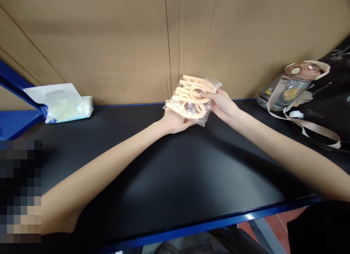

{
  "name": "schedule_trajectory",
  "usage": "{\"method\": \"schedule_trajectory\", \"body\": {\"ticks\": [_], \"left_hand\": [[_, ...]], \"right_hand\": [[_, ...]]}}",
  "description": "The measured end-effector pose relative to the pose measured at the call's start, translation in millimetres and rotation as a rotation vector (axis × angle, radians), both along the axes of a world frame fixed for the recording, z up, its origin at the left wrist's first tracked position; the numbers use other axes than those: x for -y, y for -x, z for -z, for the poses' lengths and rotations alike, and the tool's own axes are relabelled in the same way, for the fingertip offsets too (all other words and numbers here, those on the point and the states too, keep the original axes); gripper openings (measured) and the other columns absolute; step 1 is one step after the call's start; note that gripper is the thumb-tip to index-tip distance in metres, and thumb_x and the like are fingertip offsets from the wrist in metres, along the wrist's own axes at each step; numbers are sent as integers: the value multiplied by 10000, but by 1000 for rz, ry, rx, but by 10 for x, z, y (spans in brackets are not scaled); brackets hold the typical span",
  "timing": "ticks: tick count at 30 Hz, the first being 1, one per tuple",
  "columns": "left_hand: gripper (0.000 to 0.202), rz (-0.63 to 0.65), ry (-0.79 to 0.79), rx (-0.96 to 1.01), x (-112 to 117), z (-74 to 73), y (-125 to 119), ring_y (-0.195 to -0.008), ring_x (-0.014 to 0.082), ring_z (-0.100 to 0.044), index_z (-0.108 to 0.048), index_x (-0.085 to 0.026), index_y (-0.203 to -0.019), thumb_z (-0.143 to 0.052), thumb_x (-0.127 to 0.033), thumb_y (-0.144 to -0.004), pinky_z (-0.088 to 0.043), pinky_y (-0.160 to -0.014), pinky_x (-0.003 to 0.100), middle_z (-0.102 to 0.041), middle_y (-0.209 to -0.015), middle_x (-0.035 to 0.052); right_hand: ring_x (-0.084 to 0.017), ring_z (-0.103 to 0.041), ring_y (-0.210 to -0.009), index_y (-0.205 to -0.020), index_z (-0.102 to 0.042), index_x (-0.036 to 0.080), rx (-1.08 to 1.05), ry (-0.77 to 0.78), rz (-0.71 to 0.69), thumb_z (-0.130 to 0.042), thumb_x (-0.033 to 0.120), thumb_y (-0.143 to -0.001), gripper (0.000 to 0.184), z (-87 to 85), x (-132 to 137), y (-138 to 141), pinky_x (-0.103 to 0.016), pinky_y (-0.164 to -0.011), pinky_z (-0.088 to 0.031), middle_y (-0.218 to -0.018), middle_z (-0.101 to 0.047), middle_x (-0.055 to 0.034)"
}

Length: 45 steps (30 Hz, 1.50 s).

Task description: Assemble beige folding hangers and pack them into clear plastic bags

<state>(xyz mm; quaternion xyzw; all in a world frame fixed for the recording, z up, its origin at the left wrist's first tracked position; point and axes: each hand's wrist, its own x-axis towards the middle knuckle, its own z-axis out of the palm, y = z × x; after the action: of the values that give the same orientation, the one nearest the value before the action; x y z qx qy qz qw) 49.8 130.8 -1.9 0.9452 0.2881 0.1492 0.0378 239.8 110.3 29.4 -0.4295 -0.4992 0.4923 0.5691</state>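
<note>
Both hands hold a clear bag of peach plastic clips [190, 97] just above the far edge of the black table [164, 174], close to the cardboard wall [109, 46].

The left hand [175, 122] cups the bag from below and the right hand [221, 102] pinches its right side, thumb on top. It looks light. The film is probably slick and crinkly, with stiff pieces inside that may shift, so supporting it underneath and gripping the edge seems the safest hold. A tissue pack [68, 104] lies far left and a water bottle [290, 86] far right.
</note>
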Motion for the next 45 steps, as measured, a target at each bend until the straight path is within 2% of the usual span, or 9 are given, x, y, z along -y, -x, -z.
{"method": "schedule_trajectory", "body": {"ticks": [5,9,13,20,23,26,29,33,45], "left_hand": [[600,-29,46,-111,188,-48,408,-1473,327,-281,-517,-257,-1421,-355,-621,-972,-139,-1210,583,-408,-1560,56],[764,-265,88,-150,415,-9,732,-1517,345,-114,-357,-112,-1505,-294,-653,-970,-116,-1208,595,-215,-1623,168],[847,-417,164,-39,552,83,871,-1508,347,-156,-177,-34,-1548,-275,-644,-968,-185,-1209,554,-208,-1609,232],[745,-367,156,57,592,93,883,-1489,323,-243,-226,-100,-1542,-339,-579,-982,-245,-1200,503,-281,-1600,189],[653,-356,110,58,635,74,885,-1470,313,-286,-277,-146,-1531,-365,-516,-1000,-278,-1186,487,-297,-1596,169],[560,-375,19,62,646,67,876,-1407,297,-398,-332,-196,-1512,-377,-443,-1012,-351,-1145,465,-358,-1566,144],[488,-408,-54,68,582,61,836,-1274,279,-538,-385,-203,-1476,-368,-374,-1019,-433,-1072,441,-518,-1442,123],[428,-420,-60,75,441,45,748,-1161,299,-606,-452,-165,-1402,-367,-339,-1020,-483,-996,457,-633,-1277,122],[384,-491,93,342,220,153,678,-1087,235,-645,-450,-198,-1337,-441,-348,-984,-551,-908,410,-493,-1376,126]], "right_hand": [[-268,-676,-1096,-1106,-574,196,284,-49,-80,-736,273,-747,402,150,-271,-23,-472,-973,-555,-1212,-694,-112],[-289,-645,-1135,-1046,-603,165,398,-69,-48,-807,301,-648,467,318,-478,-1,-485,-1060,-478,-1185,-686,-143],[-297,-580,-1231,-1222,-549,192,479,-94,-14,-758,368,-696,593,456,-566,81,-509,-1085,-439,-1313,-614,-142],[-341,-332,-1420,-1461,-347,156,727,-289,127,-688,329,-755,803,386,-467,159,-544,-1179,-245,-1522,-384,-194],[-348,-318,-1424,-1460,-372,158,1017,-547,227,-588,421,-870,681,234,-271,169,-548,-1182,-223,-1533,-362,-194],[-314,-363,-1417,-1456,-395,221,1156,-688,118,-432,560,-958,604,122,-46,178,-542,-1156,-280,-1540,-384,-155],[-325,-364,-1425,-1392,-502,219,1316,-686,-83,-381,646,-955,623,103,87,135,-554,-1126,-313,-1556,-379,-155],[-335,-407,-1398,-1333,-568,198,1394,-584,-115,-394,608,-968,576,166,72,-16,-556,-1119,-323,-1514,-444,-164],[-305,-477,-1343,-1271,-582,173,1362,-653,-16,-374,413,-1010,411,273,-175,-85,-520,-1085,-379,-1437,-541,-151]]}}
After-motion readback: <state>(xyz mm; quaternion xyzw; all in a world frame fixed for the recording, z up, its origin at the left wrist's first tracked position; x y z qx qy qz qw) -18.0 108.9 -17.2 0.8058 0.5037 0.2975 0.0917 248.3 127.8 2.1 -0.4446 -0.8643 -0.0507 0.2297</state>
